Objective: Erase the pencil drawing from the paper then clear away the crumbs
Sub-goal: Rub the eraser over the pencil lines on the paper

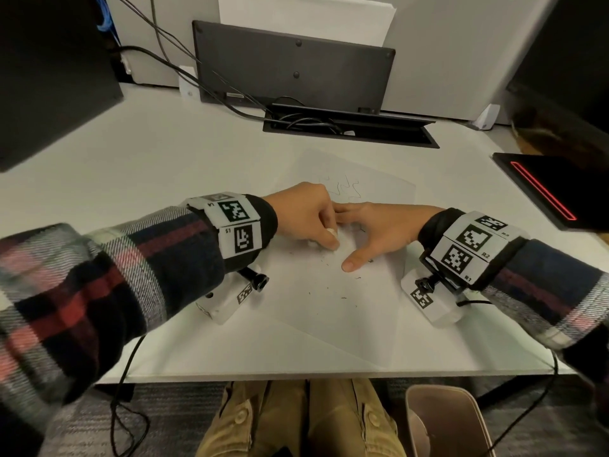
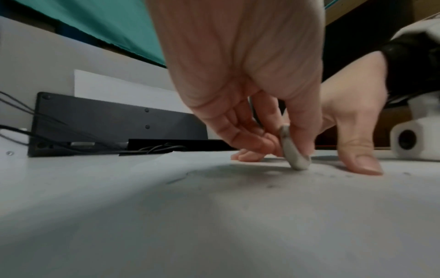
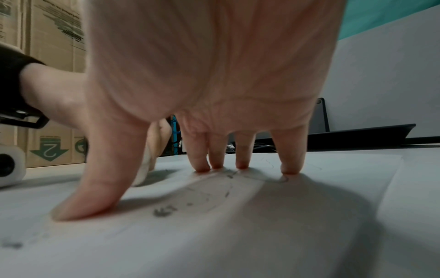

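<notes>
Mid-erasing, I'd say: the left hand (image 1: 306,216) pinches the eraser (image 2: 294,150) onto the paper (image 1: 329,301) mid-desk, the right hand (image 1: 379,230) pins it with spread fingers (image 3: 243,156), yet pencil lines (image 1: 346,189) toward the desk's far edge and scattered crumbs (image 1: 342,296) remain.

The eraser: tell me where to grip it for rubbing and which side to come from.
Grip the eraser by its two broad flat faces, coming from above, as the left hand does. It is a thin, rounded slab standing on edge, so its narrow lower edge meets the paper. The right hand holds the sheet flat.
</notes>
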The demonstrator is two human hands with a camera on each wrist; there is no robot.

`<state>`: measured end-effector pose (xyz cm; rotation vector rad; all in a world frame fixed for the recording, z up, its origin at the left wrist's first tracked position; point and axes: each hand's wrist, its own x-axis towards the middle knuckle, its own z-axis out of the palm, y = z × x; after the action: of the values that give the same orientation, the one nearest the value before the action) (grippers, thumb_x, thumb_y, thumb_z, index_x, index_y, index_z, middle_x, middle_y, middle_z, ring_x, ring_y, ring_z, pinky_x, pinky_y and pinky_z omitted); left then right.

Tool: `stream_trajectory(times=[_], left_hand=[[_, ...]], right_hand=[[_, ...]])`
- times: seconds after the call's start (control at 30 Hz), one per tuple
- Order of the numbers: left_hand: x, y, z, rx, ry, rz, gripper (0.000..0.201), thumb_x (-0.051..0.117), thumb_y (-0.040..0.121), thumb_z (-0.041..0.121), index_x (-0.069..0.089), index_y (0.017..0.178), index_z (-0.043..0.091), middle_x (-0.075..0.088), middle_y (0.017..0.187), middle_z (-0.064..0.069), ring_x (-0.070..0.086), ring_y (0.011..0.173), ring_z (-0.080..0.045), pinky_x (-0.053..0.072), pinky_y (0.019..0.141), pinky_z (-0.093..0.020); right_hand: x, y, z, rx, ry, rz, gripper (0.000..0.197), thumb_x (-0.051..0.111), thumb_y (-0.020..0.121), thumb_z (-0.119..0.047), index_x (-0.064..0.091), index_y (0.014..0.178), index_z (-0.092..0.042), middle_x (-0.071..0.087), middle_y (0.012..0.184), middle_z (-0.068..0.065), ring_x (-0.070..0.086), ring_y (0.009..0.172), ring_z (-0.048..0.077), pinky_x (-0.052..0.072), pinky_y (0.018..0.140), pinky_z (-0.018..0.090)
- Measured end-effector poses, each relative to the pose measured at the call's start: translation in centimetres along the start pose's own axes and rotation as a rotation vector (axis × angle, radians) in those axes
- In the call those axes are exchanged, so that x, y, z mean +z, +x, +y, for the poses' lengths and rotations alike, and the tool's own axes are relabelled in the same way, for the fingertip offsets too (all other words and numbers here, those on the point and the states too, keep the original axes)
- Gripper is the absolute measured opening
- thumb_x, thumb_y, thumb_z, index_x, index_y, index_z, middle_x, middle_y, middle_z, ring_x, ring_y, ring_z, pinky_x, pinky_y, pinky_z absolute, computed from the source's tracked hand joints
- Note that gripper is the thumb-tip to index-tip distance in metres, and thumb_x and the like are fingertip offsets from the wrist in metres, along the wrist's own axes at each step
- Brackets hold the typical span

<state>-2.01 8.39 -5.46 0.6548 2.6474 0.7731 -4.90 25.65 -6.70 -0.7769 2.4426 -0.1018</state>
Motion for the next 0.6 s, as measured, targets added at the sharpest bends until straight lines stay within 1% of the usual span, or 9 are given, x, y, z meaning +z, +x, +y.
stream_trajectory(times=[0.07, 0.1, 0.2, 0.23, 0.33, 0.47, 0.57, 0.6], left_hand=[[0.05, 0.21, -0.1, -0.004, 0.011, 0.046, 0.012, 0.073, 0.078, 0.024, 0.074, 0.078, 0.012, 0.06, 0.059, 0.007, 0.049, 0.049, 0.01, 0.035, 0.049, -0.002], [0.07, 0.23, -0.1, -0.004, 0.009, 0.041, 0.013, 0.073, 0.078, 0.023, 0.075, 0.078, 0.01, 0.06, 0.06, 0.006, 0.049, 0.049, 0.01, 0.035, 0.048, -0.002], [0.24, -0.17, 0.17, 0.025, 0.003, -0.06, 0.013, 0.072, 0.079, 0.021, 0.075, 0.077, 0.009, 0.061, 0.059, 0.006, 0.049, 0.048, 0.008, 0.035, 0.05, -0.003], [0.23, -0.18, 0.18, 0.032, 0.002, -0.059, 0.013, 0.072, 0.078, 0.021, 0.075, 0.077, 0.009, 0.06, 0.058, 0.007, 0.049, 0.048, 0.007, 0.035, 0.05, -0.004], [-0.03, 0.1, -0.12, 0.004, 0.02, 0.046, 0.014, 0.073, 0.078, 0.024, 0.075, 0.078, 0.01, 0.063, 0.061, 0.004, 0.05, 0.05, 0.006, 0.035, 0.049, -0.003], [0.18, -0.1, 0.16, 0.019, -0.004, -0.035, 0.013, 0.073, 0.078, 0.023, 0.075, 0.074, 0.011, 0.062, 0.06, 0.005, 0.049, 0.048, 0.008, 0.035, 0.049, -0.004], [0.21, -0.01, -0.02, 0.016, 0.004, 0.044, 0.012, 0.072, 0.078, 0.022, 0.075, 0.076, 0.011, 0.063, 0.06, 0.003, 0.05, 0.049, 0.009, 0.035, 0.05, -0.003], [0.22, -0.03, -0.04, 0.012, 0.005, 0.04, 0.012, 0.072, 0.078, 0.022, 0.075, 0.076, 0.011, 0.062, 0.058, 0.005, 0.05, 0.049, 0.009, 0.035, 0.05, -0.003]], right_hand=[[0.04, 0.13, 0.16, -0.011, 0.012, -0.002, 0.118, 0.062, 0.051, -0.075, 0.018, 0.149, -0.024, 0.003, 0.157, -0.013, 0.009, 0.144, 0.007, 0.015, 0.119, 0.036], [-0.01, 0.16, 0.18, -0.014, 0.017, -0.002, 0.117, 0.063, 0.052, -0.074, 0.019, 0.148, -0.024, 0.004, 0.157, -0.012, 0.009, 0.144, 0.008, 0.015, 0.119, 0.037], [-0.01, 0.25, 0.28, -0.016, -0.001, 0.005, 0.122, 0.057, 0.046, -0.08, 0.021, 0.148, -0.024, 0.005, 0.157, -0.011, 0.01, 0.144, 0.008, 0.016, 0.118, 0.037], [0.02, 0.34, 0.35, -0.021, -0.009, 0.003, 0.123, 0.056, 0.045, -0.081, 0.021, 0.148, -0.023, 0.005, 0.157, -0.011, 0.01, 0.144, 0.008, 0.017, 0.118, 0.037], [0.08, 0.54, 0.56, -0.032, 0.0, 0.001, 0.123, 0.057, 0.045, -0.081, 0.02, 0.148, -0.024, 0.004, 0.157, -0.012, 0.01, 0.144, 0.007, 0.016, 0.118, 0.037], [-0.06, 0.35, 0.52, -0.016, 0.003, -0.004, 0.125, 0.057, 0.044, -0.08, 0.02, 0.148, -0.024, 0.003, 0.157, -0.012, 0.01, 0.143, 0.006, 0.014, 0.119, 0.035], [-0.02, 0.45, 0.58, -0.017, 0.008, -0.01, 0.124, 0.058, 0.044, -0.08, 0.018, 0.148, -0.025, 0.003, 0.157, -0.014, 0.009, 0.143, 0.006, 0.014, 0.119, 0.035], [-0.05, 0.49, 0.55, -0.012, 0.008, -0.009, 0.125, 0.058, 0.044, -0.081, 0.018, 0.148, -0.025, 0.003, 0.157, -0.014, 0.009, 0.143, 0.006, 0.014, 0.119, 0.036]])
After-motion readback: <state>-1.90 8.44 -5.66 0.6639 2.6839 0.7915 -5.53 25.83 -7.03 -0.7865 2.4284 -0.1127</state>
